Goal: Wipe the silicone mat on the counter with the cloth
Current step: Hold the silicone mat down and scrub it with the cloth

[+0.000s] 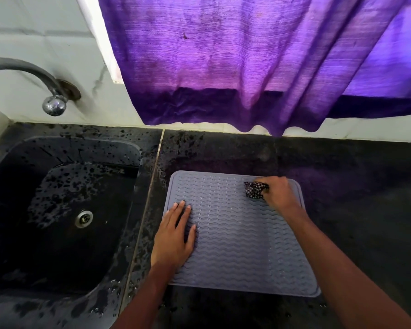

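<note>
A grey silicone mat [237, 243] with wavy ridges lies flat on the dark counter [356, 210]. My left hand [175, 236] rests flat, palm down with fingers spread, on the mat's left side. My right hand [279, 193] is near the mat's far right corner, closed around a small dark cloth with white dots [254, 189]. The cloth is bunched and pressed onto the mat, sticking out to the left of my fingers.
A black sink [57, 210] with a metal drain [84, 218] sits to the left of the mat, wet with droplets. A metal tap [45, 91] comes out of the tiled wall above it. A purple curtain [247, 67] hangs over the counter's back edge.
</note>
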{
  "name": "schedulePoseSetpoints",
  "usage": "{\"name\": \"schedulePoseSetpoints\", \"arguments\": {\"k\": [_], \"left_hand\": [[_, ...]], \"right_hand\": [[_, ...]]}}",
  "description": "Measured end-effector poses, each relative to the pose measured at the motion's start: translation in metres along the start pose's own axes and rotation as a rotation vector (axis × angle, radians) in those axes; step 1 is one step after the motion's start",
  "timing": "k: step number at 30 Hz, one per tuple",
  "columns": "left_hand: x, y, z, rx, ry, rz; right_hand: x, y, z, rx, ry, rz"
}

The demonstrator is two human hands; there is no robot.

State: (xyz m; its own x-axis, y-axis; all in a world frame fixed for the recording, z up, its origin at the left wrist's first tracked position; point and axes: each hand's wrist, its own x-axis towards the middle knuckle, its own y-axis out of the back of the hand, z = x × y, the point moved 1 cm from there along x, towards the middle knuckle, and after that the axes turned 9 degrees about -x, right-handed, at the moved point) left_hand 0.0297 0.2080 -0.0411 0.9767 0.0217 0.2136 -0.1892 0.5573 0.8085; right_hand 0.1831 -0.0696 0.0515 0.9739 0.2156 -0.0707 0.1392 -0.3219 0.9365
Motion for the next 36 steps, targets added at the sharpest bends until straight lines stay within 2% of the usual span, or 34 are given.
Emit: {"name": "schedulePoseSetpoints", "arguments": {"k": [4, 8, 12, 18, 33, 36], "left_hand": [[0.000, 0.001, 0.000, -0.009, 0.003, 0.005], [0.000, 0.001, 0.001, -0.004, 0.003, 0.005], [-0.001, 0.001, 0.001, 0.001, 0.007, -0.007], [0.000, 0.000, 0.001, 0.013, -0.006, -0.001], [0.000, 0.001, 0.002, 0.012, -0.021, 0.024], [0.000, 0.001, 0.001, 0.007, -0.022, 0.025]], "right_hand": [[-0.011, 0.001, 0.000, 0.065, 0.063, 0.035], [-0.040, -0.009, 0.001, 0.034, 0.049, 0.027], [-0.060, -0.013, -0.001, 0.100, 0.038, 0.061], [-0.084, -0.013, -0.006, 0.087, 0.006, 0.014], [-0.144, -0.032, -0.010, 0.131, 0.035, 0.153], [-0.152, -0.029, -0.012, 0.166, 0.008, 0.126]]}}
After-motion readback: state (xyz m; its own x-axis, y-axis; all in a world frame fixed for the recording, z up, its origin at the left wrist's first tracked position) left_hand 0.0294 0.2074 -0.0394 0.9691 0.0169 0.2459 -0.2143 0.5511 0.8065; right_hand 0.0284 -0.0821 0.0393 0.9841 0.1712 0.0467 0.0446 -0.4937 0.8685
